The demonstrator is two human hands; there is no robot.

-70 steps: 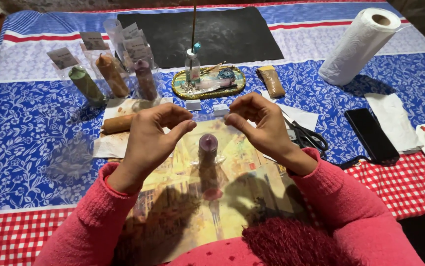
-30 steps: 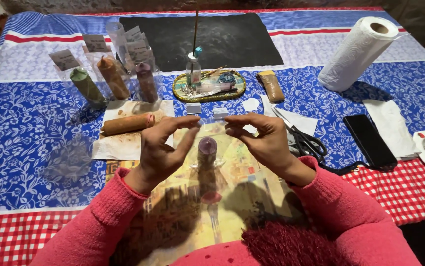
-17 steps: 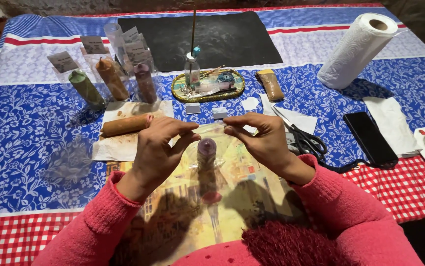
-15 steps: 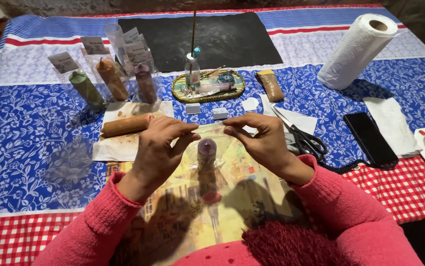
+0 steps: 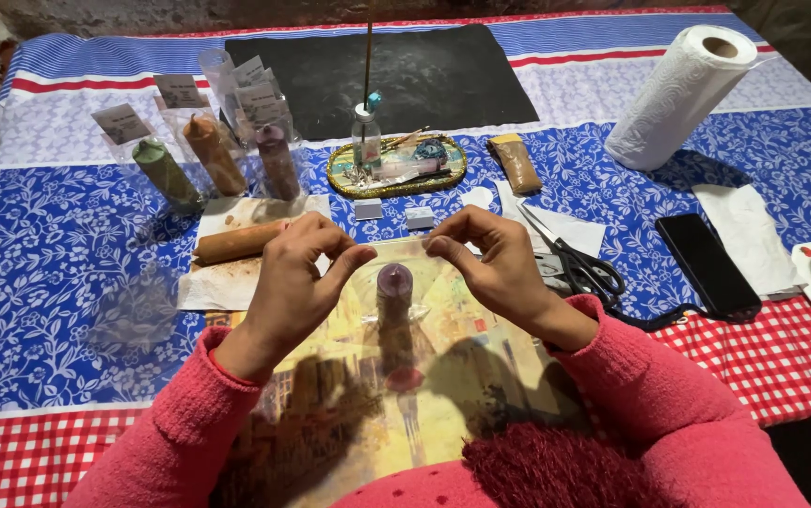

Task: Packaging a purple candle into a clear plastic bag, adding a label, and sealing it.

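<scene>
Head view, itemised by size. Table (image 5: 67, 245): blue floral cloth. Printed yellow sheet (image 5: 462, 320): flat, nearest the person. Left hand (image 5: 294, 282) and right hand (image 5: 492, 266): fingers pinched shut on the top corners of a clear bag (image 5: 404, 252). Purple candle (image 5: 394, 325): upright inside that bag, between the hands. Handling note: even tension at both corners likely keeps the film smooth and the candle centred.

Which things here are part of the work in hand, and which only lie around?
In use:
- left hand
- right hand
- clear bag
- purple candle

Lying about:
- scissors
- phone
- paper towel roll
- brown candle
- tray
</scene>
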